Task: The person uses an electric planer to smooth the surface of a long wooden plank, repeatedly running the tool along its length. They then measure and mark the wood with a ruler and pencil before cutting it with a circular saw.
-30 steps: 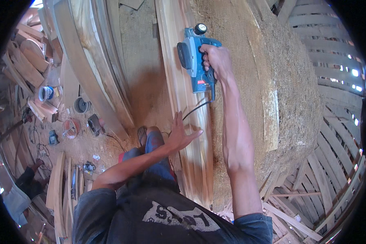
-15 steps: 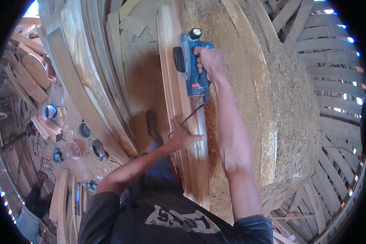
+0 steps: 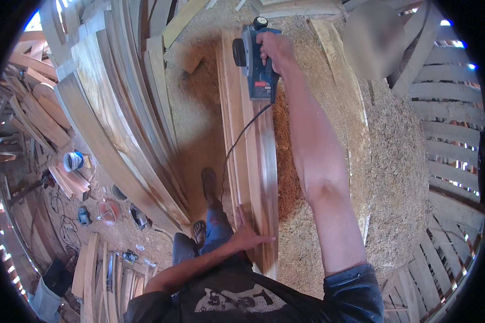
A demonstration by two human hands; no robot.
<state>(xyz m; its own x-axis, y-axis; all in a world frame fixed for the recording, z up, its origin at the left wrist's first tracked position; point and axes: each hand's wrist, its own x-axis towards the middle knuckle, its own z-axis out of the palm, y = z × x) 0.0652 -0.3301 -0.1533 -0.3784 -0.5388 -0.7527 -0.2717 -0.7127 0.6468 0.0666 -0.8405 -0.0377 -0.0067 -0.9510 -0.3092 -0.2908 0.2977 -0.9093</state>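
Note:
My right hand (image 3: 278, 53) is wrapped round the handle of a blue electric planer (image 3: 260, 81). The planer rests near the far end of a long wooden board (image 3: 261, 140), one of several lying side by side. From its rear a black cord (image 3: 234, 145) runs back across the boards toward me. Nearer my body, my left hand (image 3: 247, 238) lies on the boards with thumb and fingers spread, holding nothing. Its thumb reaches across to the right-hand edge.
Long curved planks (image 3: 105, 81) lean in a stack on the left. Shavings (image 3: 399, 161) heap up on the right before a slatted wall (image 3: 450, 113). Buckets (image 3: 73, 161), power tools (image 3: 84, 215) and offcuts lie at left. Another person (image 3: 47, 296) is at lower left.
My right hand has pushed the planer farther along the board, away from me. My left hand has come back toward my body along the boards. The view has shifted too.

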